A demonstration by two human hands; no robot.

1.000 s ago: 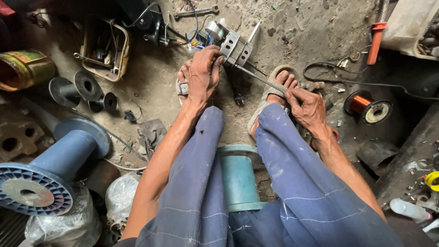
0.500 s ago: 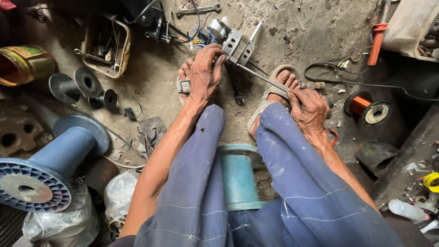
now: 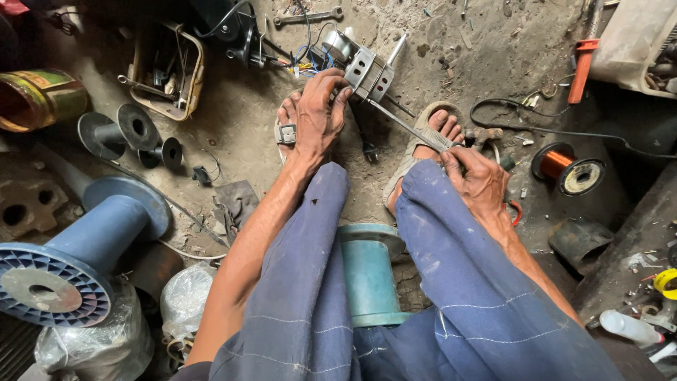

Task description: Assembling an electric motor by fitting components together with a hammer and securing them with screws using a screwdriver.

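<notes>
My left hand (image 3: 321, 116) is stretched forward over my left sandalled foot (image 3: 287, 120), fingers curled onto the near edge of a small grey metal motor block with bolt holes (image 3: 368, 72), pinning it to the dirt floor (image 3: 486, 56). My palm covers the part of the block it presses on, so I cannot tell how the fingers grip there. My right hand (image 3: 479, 180) is closed around the handle end of a long thin flat steel tool (image 3: 405, 125); the handle itself is hidden inside my fist, and the blade runs up and left until its tip meets the block beside my left fingers.

Behind the block, coloured wires (image 3: 310, 60) tangle toward the far edge of the floor, too fine to sort out. My knees in blue trousers (image 3: 451, 282) hide the ground between them except for a teal cylinder (image 3: 369, 271). To the right lies a spool of copper wire (image 3: 572, 169); at the left edge a big blue plastic reel (image 3: 67, 261) is partly cut off.
</notes>
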